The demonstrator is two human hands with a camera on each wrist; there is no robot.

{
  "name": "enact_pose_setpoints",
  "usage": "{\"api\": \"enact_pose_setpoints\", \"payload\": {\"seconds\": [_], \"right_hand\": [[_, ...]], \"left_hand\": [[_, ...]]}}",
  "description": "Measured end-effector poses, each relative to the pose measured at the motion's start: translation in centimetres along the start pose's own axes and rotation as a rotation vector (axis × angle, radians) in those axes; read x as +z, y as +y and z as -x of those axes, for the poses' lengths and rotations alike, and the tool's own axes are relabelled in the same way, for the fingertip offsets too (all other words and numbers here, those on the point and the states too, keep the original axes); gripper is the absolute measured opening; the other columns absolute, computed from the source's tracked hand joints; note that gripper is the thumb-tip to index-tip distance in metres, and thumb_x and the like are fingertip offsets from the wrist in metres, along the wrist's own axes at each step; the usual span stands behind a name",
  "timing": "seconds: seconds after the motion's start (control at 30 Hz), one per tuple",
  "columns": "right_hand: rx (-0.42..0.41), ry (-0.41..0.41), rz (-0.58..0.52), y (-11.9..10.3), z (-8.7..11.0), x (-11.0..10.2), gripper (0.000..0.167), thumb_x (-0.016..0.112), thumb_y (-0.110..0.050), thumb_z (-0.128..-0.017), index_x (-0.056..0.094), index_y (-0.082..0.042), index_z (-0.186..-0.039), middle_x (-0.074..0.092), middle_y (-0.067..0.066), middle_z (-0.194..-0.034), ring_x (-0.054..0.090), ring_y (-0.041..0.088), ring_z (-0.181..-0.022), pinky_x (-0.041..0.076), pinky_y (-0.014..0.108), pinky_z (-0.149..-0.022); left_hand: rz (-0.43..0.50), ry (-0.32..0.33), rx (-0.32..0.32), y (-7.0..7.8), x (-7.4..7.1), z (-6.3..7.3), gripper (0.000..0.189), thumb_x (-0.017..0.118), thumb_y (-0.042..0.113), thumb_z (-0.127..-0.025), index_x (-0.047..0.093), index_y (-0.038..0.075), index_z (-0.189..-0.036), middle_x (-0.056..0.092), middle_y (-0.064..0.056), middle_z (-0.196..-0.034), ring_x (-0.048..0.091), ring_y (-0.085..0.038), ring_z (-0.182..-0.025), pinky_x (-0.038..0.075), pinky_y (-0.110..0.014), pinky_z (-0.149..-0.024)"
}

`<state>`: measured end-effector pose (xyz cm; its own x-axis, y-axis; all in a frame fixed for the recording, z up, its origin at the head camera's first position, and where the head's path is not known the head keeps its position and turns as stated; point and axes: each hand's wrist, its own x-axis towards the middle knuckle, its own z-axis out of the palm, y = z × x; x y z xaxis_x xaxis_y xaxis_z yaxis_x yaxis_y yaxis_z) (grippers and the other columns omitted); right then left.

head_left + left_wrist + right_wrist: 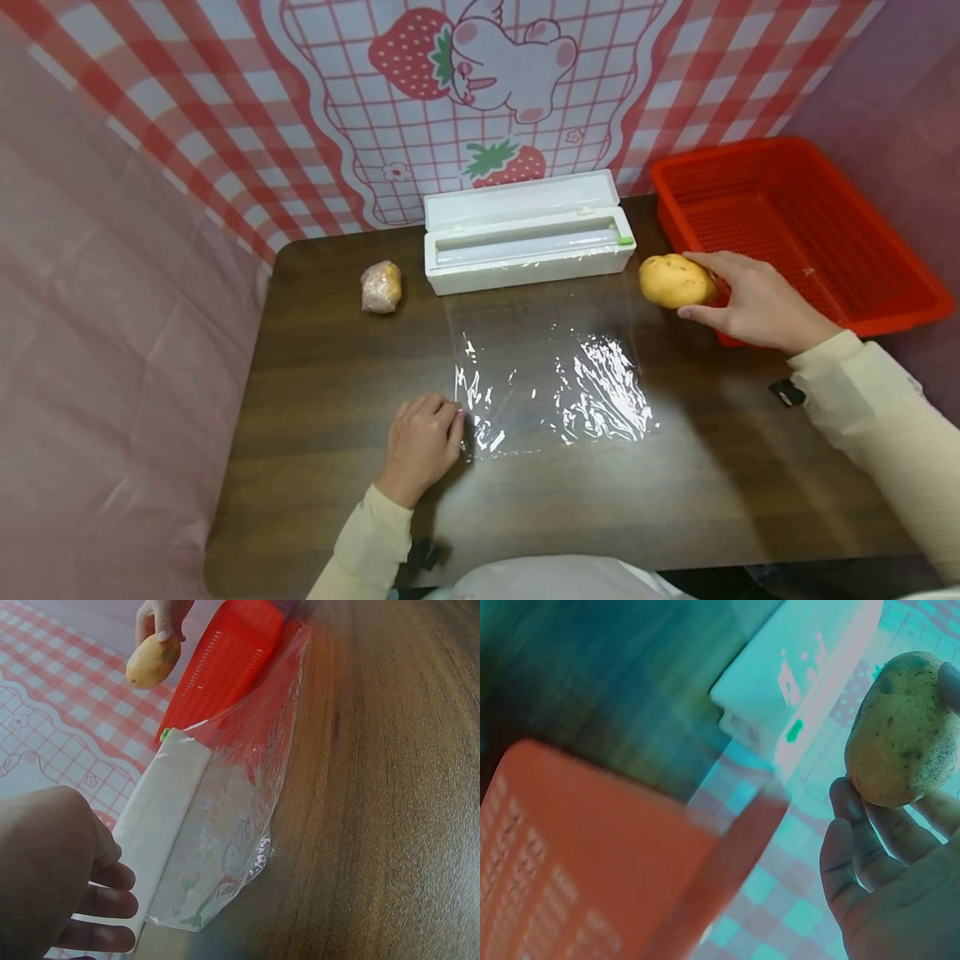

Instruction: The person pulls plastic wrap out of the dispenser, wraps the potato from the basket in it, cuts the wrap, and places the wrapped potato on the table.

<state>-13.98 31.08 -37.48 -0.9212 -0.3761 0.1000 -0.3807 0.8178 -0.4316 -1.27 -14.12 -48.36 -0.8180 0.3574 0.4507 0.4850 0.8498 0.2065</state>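
Note:
My right hand (pixel 757 296) grips a yellow potato (pixel 677 281) beside the red basket, and in the right wrist view the potato (pixel 904 731) sits between thumb and fingers. A sheet of clear cling film (pixel 540 392) stretches toward me over the tabletop from a white dispenser box (pixel 532 271), whose lid stands raised. Near the film's lower left edge, my left hand (pixel 423 442) rests with loosely bent fingers. Those fingers (pixel 109 900) show nothing between them in the left wrist view.
A wrapped ball-shaped item (pixel 381 287) lies on the brown table (pixel 322 400), left of the dispenser. The red basket (pixel 780 225) stands at the back right. Behind the table hangs a red checked cloth (pixel 480 125) with strawberries, and pink fabric (pixel 112 333) borders the left side.

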Motion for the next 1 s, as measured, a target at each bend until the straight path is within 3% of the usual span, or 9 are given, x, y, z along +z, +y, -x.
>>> {"api": "enact_pose_setpoints", "payload": {"seconds": [0.23, 0.57, 0.87, 1.0], "right_hand": [[-0.058, -0.028, -0.005, -2.1, -0.5, 1.9, 0.079, 0.089, -0.023, -0.075, 0.052, 0.000, -0.141, 0.060, 0.023, -0.129, 0.057, 0.038, -0.109, 0.046, 0.061, -0.093], [-0.171, -0.085, -0.041, -5.0, -1.0, 5.2, 0.075, 0.089, -0.023, -0.075, 0.056, -0.002, -0.139, 0.063, 0.014, -0.127, 0.057, 0.031, -0.113, 0.046, 0.054, -0.097], [-0.268, -0.104, -0.071, -6.6, -0.4, 8.8, 0.076, 0.090, -0.023, -0.072, 0.057, -0.001, -0.136, 0.057, 0.013, -0.129, 0.059, 0.031, -0.113, 0.049, 0.053, -0.094], [-0.298, -0.111, -0.071, -7.5, 0.1, 10.1, 0.076, 0.090, -0.027, -0.072, 0.059, -0.003, -0.136, 0.057, 0.010, -0.125, 0.063, 0.028, -0.106, 0.053, 0.050, -0.087]], "left_hand": [[0.000, 0.002, 0.010, 0.0, -0.1, -0.1, 0.011, 0.071, 0.016, -0.089, 0.077, 0.008, -0.085, 0.066, -0.002, -0.079, 0.061, -0.021, -0.071, 0.044, -0.035, -0.061], [-0.007, 0.000, 0.030, 0.1, -0.1, -0.3, 0.008, 0.073, 0.016, -0.087, 0.077, 0.010, -0.084, 0.065, -0.001, -0.080, 0.060, -0.021, -0.071, 0.043, -0.033, -0.060], [-0.017, -0.079, 0.072, 0.7, 0.0, -0.6, 0.009, 0.076, 0.019, -0.087, 0.077, 0.010, -0.090, 0.065, -0.003, -0.089, 0.056, -0.022, -0.079, 0.044, -0.033, -0.063], [-0.001, -0.081, 0.096, 1.0, 0.2, -0.9, 0.010, 0.077, 0.019, -0.086, 0.077, 0.011, -0.093, 0.066, -0.003, -0.095, 0.058, -0.023, -0.084, 0.046, -0.035, -0.066]]}}
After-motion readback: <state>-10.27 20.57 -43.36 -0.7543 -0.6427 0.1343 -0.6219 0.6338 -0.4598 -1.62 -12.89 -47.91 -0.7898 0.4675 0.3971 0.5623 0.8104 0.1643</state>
